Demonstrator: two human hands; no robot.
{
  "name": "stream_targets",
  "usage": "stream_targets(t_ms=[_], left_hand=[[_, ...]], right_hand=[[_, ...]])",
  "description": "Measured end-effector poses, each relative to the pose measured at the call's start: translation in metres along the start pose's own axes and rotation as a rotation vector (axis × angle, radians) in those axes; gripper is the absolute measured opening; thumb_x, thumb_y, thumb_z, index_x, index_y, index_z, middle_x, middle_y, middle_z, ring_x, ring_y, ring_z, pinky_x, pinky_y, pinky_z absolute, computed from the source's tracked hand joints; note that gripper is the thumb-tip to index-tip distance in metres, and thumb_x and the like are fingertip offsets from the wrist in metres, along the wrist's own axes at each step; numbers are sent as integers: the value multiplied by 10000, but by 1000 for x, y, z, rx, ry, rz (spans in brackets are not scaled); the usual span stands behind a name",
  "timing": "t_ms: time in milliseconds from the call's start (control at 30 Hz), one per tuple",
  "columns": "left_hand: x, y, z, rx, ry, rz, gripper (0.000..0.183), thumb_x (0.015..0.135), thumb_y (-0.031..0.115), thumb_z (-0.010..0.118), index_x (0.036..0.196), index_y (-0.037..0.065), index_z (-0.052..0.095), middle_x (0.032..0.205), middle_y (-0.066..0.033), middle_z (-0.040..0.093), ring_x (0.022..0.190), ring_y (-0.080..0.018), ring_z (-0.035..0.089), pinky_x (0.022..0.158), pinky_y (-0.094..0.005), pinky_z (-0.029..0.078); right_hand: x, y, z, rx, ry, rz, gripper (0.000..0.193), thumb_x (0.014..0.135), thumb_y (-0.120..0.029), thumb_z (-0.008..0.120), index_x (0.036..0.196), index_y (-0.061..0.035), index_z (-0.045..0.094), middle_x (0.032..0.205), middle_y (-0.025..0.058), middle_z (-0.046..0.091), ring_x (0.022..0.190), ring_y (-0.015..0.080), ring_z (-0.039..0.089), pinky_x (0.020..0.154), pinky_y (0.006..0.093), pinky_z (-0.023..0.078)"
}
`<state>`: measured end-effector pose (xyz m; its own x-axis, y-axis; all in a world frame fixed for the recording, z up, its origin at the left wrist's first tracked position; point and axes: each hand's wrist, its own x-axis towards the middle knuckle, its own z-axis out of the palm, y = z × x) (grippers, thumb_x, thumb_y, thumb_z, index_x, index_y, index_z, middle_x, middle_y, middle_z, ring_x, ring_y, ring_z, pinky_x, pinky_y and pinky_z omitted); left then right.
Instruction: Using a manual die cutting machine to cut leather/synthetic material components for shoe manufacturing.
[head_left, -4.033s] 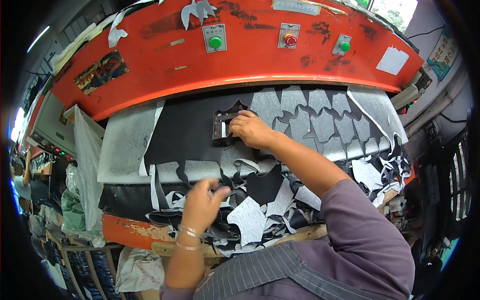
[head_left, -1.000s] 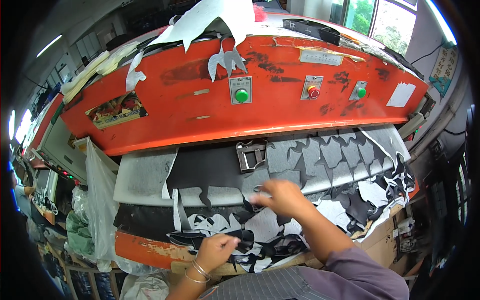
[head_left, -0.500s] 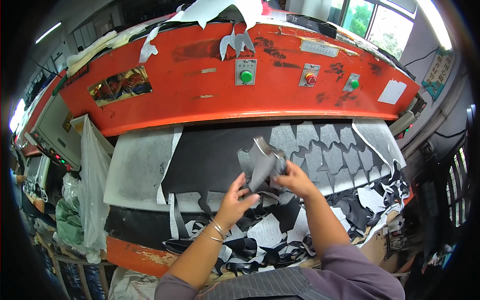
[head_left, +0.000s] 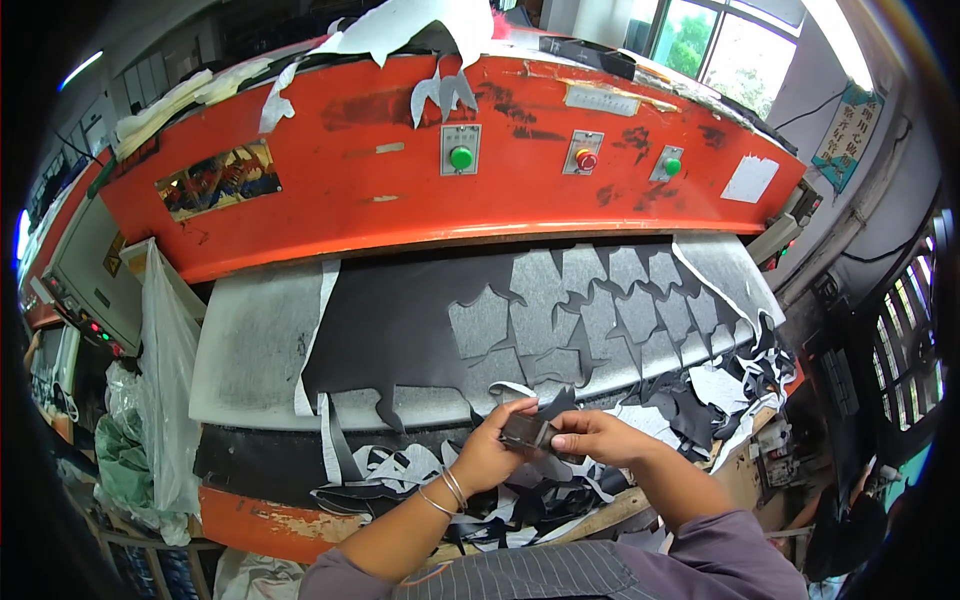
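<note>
A dark metal cutting die (head_left: 524, 432) is held between my two hands, just past the front edge of the press bed. My left hand (head_left: 488, 452) has its fingers wrapped round the die's left side, while my right hand (head_left: 600, 440) pinches its right side with the thumb on top. Beyond them a black sheet of material (head_left: 395, 315) lies on the pale, worn cutting board (head_left: 250, 345). Shaped holes in the sheet's right half show the pale board below. The underside of the die is hidden by my fingers.
The red press beam (head_left: 340, 215) spans the far side, with a green button (head_left: 461, 157) and a red button (head_left: 586, 161). Black and white scraps (head_left: 400, 468) heap along the front edge. Clear plastic sheeting (head_left: 170, 390) hangs at the left.
My right hand has brought the die from above the sheet toward me and down. My left hand, open beside it before, has closed on it. The view has shifted slightly.
</note>
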<state>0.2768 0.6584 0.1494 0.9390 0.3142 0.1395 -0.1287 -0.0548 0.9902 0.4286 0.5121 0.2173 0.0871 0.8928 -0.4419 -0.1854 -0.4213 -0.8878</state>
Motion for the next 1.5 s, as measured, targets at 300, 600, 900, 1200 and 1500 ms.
stream_targets(t_ms=[300, 600, 900, 1200, 1500], left_hand=[[9, -28, 4, -338, 344, -312, 439, 789, 134, 752, 1168, 38, 551, 1002, -85, 644, 942, -152, 615, 786, -294, 505], [34, 52, -47, 357, -101, -439, 423, 823, 273, 694, 1139, 19, 575, 1098, -202, 625, 1006, -341, 612, 865, -393, 483], [161, -42, -126, 976, 384, -128, 752, 803, 231, 682, 1401, -18, 301, 1335, -233, 484, 1254, -345, 455, 1071, -445, 299], [223, -70, -122, 956, 559, -102, 688, 787, 208, 707, 1363, -6, 398, 1268, -213, 562, 1206, -326, 509, 1079, -425, 299], [228, -78, -122, 843, 676, -104, 652, 712, 166, 771, 1285, -1, 506, 1162, -185, 636, 1067, -339, 581, 946, -375, 441]], right_hand=[[71, -60, -31, -1006, 13, -579, 101, 850, -160, 656, 930, -116, 614, 869, 55, 584, 935, 246, 538, 891, 406, 341], [238, -67, -121, -1492, 311, -770, 110, 819, -197, 627, 919, -154, 644, 841, 95, 584, 930, 300, 521, 863, 401, 386], [267, -44, -104, -1107, 934, -823, 493, 767, -152, 686, 1237, -134, 539, 1152, 163, 540, 1088, 341, 483, 970, 448, 360], [263, -22, -111, -995, 995, -345, 676, 856, -173, 554, 1399, 104, 262, 1355, 241, 455, 1305, 321, 399, 1080, 525, 252], [268, -19, -123, -1094, 924, -378, 660, 889, -191, 496, 1403, 124, 228, 1375, 248, 445, 1339, 302, 373, 1089, 504, 239]])
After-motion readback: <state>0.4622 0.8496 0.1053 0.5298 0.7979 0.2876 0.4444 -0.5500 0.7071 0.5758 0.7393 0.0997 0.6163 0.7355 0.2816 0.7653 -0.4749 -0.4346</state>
